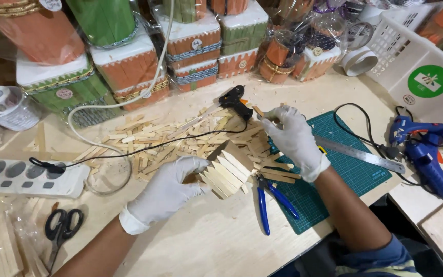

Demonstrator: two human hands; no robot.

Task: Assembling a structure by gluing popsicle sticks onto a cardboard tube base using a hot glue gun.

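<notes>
Gloved left hand grips a stick-built box; gloved right hand clasps the black glue gun just above it.

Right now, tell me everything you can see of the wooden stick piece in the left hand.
The stick piece is a small panel of pale, unpainted flat wooden sticks set side by side, their pointed ends forming a zigzag edge. It is tilted, raised just above the table. The gloved left hand grips its left side. It sits beside the loose stick pile, near blue-handled pliers.
</notes>
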